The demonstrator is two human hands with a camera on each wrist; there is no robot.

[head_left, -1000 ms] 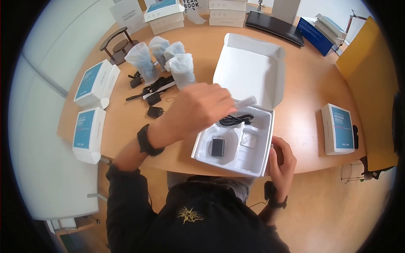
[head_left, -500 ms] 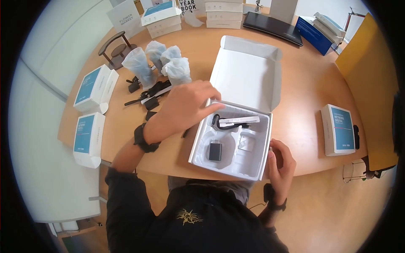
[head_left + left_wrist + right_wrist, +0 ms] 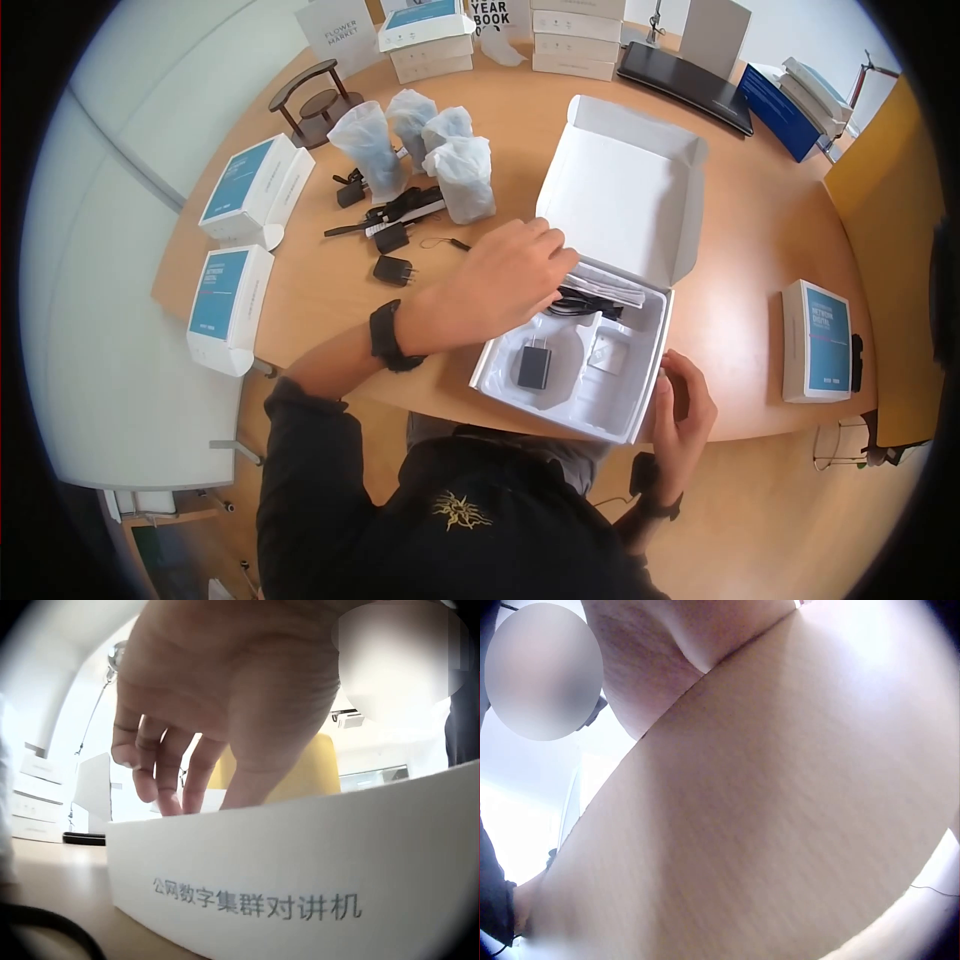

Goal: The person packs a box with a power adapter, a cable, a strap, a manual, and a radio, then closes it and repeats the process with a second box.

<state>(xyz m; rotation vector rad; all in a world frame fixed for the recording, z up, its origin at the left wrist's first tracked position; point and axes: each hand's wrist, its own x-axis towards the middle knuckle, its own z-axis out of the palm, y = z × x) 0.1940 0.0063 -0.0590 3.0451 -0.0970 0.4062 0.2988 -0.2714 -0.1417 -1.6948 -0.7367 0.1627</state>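
An opened white box (image 3: 654,400) with a moulded tray lies near the table's front edge, its lid (image 3: 622,190) folded back. My left hand (image 3: 510,275) reaches over the box's left wall, fingers pointing down into the back compartment; the wall hides the fingertips in the left wrist view. Beside them lie a narrow white strip (image 3: 612,285) and a coiled black cable (image 3: 590,306). A black plug adapter (image 3: 535,368) sits in the front left compartment and a small clear packet (image 3: 606,353) in the right one. My right hand (image 3: 685,410) rests at the box's right side, thumb and fingers loosely bent.
Left on the table are several bag-wrapped items (image 3: 465,180), loose adapters (image 3: 393,270), black cords (image 3: 400,207) and teal-and-white boxes (image 3: 230,305). Another such box (image 3: 815,340) stands far right. A wooden stand (image 3: 318,105), stacked boxes (image 3: 575,45) and a black laptop (image 3: 685,85) are behind.
My left hand drew back from the white strip, then returned over the back compartment. The strip now lies closer to the tray's back edge, behind the cable. My right hand has stayed beside the box.
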